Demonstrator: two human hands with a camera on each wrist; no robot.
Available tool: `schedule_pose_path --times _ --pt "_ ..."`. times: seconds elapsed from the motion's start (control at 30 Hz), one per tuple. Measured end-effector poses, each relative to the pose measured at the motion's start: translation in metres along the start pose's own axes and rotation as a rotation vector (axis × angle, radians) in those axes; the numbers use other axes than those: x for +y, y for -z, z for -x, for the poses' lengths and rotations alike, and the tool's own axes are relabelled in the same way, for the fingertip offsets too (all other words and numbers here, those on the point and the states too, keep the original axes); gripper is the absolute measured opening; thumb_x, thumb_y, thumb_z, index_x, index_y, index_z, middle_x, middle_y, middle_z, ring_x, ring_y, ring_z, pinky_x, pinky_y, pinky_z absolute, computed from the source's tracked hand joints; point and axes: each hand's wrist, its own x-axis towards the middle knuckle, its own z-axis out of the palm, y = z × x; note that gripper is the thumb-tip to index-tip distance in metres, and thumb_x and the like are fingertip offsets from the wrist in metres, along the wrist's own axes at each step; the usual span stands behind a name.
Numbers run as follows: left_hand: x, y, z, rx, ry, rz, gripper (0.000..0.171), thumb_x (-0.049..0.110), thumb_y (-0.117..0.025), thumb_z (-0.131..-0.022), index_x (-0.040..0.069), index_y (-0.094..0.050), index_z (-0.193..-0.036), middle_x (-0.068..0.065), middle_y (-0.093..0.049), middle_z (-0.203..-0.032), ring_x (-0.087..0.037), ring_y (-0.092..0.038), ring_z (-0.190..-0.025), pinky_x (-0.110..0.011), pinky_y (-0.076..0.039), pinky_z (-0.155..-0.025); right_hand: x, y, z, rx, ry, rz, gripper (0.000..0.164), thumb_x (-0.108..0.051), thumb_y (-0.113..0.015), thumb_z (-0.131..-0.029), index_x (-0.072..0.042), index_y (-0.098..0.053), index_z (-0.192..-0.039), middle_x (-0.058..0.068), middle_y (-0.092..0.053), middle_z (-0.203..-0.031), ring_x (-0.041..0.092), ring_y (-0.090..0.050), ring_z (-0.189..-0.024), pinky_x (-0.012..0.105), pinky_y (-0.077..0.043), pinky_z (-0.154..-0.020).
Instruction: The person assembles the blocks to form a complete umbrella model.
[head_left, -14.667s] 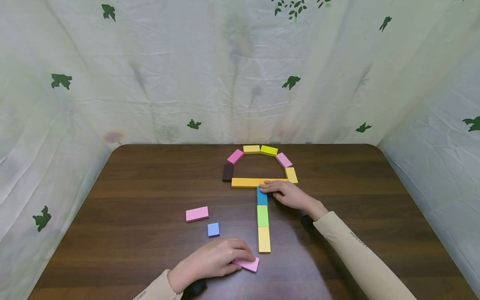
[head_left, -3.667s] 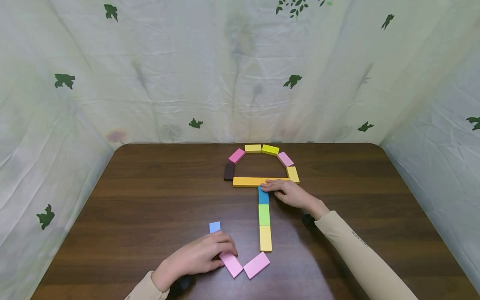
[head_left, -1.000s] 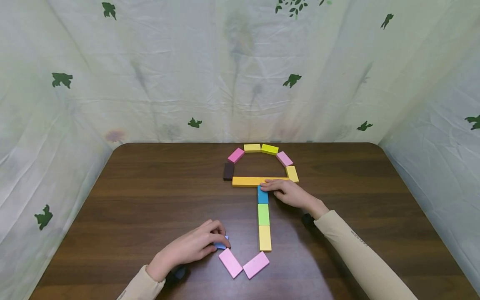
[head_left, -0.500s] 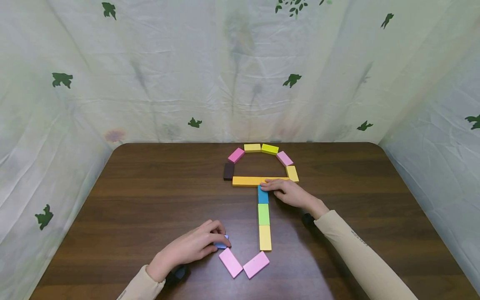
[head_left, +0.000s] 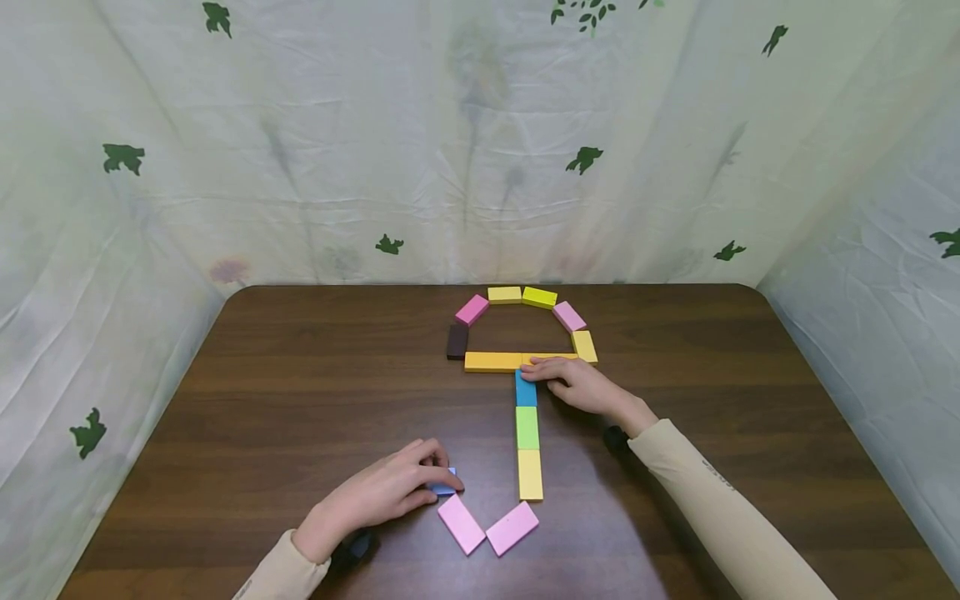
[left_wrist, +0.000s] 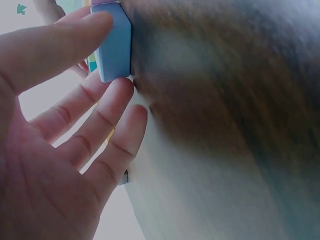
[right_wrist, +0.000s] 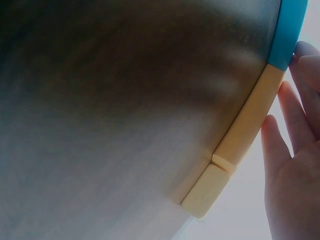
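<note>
My left hand pinches a small light-blue block between thumb and fingers, at the upper end of a pink block. That pink block meets a second pink block in a V below the column. The column runs up through a pale yellow block, a green block and a darker blue block. My right hand rests with extended fingers where the blue block meets the orange bar. In the right wrist view its fingertips lie along the orange and blue blocks.
Above the orange bar an arch of blocks curves round: a dark block, a deep pink block, yellow ones and a light pink block. The brown table ends at a pale leaf-patterned curtain.
Over the longer span, both pink blocks came to form the V below the column, and the light-blue block moved down beside it in my left hand. My right hand has stayed put.
</note>
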Motion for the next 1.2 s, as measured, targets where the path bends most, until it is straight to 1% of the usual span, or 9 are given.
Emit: schedule_pose_path --times 0.27,0.43,0.57,0.67,0.73,0.8,0.97,1.03,1.2 --pt "-0.001 -0.002 0.001 0.046 -0.059 -0.051 0.030 0.007 -0.069 -0.087 0.025 -0.070 -0.111 0.004 -0.050 -0.104 -0.011 -0.049 -0.093 -0.024 -0.047 -0.079 0.001 0.000 0.000 -0.002 -0.004 -0.002 0.042 0.010 -0.048 -0.089 -0.002 -0.062 -0.126 0.011 -0.057 -0.132 0.026 -0.045 -0.129 0.042 -0.036 -0.104" --pt "-0.002 -0.002 0.001 0.057 -0.069 -0.067 0.031 0.006 -0.069 -0.087 0.026 -0.070 -0.111 0.003 -0.051 -0.105 -0.012 -0.049 -0.093 -0.024 -0.047 -0.079 0.000 0.000 0.000 0.000 -0.001 0.000 0.042 0.010 -0.048 -0.089 -0.002 -0.062 -0.126 0.011 -0.057 -0.131 0.026 -0.045 -0.129 0.042 -0.036 -0.103" --pt "-0.001 0.001 0.001 0.041 -0.046 -0.058 0.032 0.007 -0.068 -0.087 0.025 -0.070 -0.114 0.003 -0.051 -0.106 -0.012 -0.048 -0.093 -0.025 -0.046 -0.079 0.000 0.001 0.000 -0.002 0.004 -0.001 0.041 0.009 -0.048 -0.089 -0.002 -0.062 -0.126 0.011 -0.058 -0.131 0.027 -0.045 -0.129 0.042 -0.036 -0.103" --pt "-0.001 0.005 0.000 0.023 -0.005 -0.027 0.032 0.009 -0.066 -0.089 0.025 -0.069 -0.117 0.005 -0.052 -0.108 -0.011 -0.046 -0.093 -0.024 -0.045 -0.078 0.000 0.002 0.000 -0.002 0.008 0.005 0.041 0.009 -0.048 -0.089 -0.002 -0.062 -0.127 0.011 -0.058 -0.131 0.027 -0.045 -0.129 0.042 -0.036 -0.103" --pt "-0.002 0.009 -0.001 0.029 0.014 -0.012 0.031 0.010 -0.065 -0.090 0.024 -0.068 -0.117 0.005 -0.052 -0.109 -0.010 -0.045 -0.093 -0.025 -0.045 -0.077 -0.001 0.002 0.000 0.000 0.010 0.012 0.041 0.009 -0.049 -0.089 -0.002 -0.062 -0.127 0.011 -0.058 -0.131 0.027 -0.045 -0.129 0.042 -0.036 -0.103" --pt "-0.003 0.013 -0.002 0.052 0.032 -0.008 0.029 0.011 -0.065 -0.090 0.022 -0.068 -0.117 0.005 -0.053 -0.109 -0.010 -0.045 -0.094 -0.026 -0.045 -0.077 -0.001 0.003 0.000 0.001 0.012 0.018 0.042 0.009 -0.049 -0.089 -0.002 -0.062 -0.127 0.011 -0.058 -0.131 0.027 -0.045 -0.129 0.042 -0.036 -0.104" --pt "-0.009 0.023 -0.003 0.140 0.037 -0.060 0.028 0.010 -0.066 -0.090 0.017 -0.068 -0.117 0.002 -0.055 -0.113 -0.015 -0.048 -0.102 -0.036 -0.044 -0.084 -0.002 0.003 -0.001 -0.001 0.010 0.021 0.042 0.009 -0.049 -0.090 -0.003 -0.062 -0.127 0.010 -0.057 -0.131 0.026 -0.046 -0.128 0.042 -0.036 -0.103" --pt "-0.010 0.027 -0.005 0.167 0.048 -0.078 0.029 0.011 -0.066 -0.090 0.015 -0.067 -0.118 0.000 -0.055 -0.117 -0.019 -0.048 -0.108 -0.041 -0.041 -0.086 -0.002 0.003 -0.001 0.001 0.012 0.026 0.041 0.008 -0.050 -0.090 -0.003 -0.062 -0.127 0.010 -0.057 -0.131 0.026 -0.046 -0.128 0.043 -0.037 -0.103" --pt "-0.013 0.034 -0.011 0.223 0.108 -0.087 0.032 0.012 -0.067 -0.090 0.015 -0.066 -0.121 -0.005 -0.054 -0.126 -0.025 -0.046 -0.118 -0.050 -0.034 -0.092 -0.001 0.002 -0.002 0.007 0.020 0.040 0.040 0.008 -0.050 -0.089 -0.003 -0.063 -0.126 0.011 -0.059 -0.130 0.027 -0.047 -0.127 0.043 -0.038 -0.102"
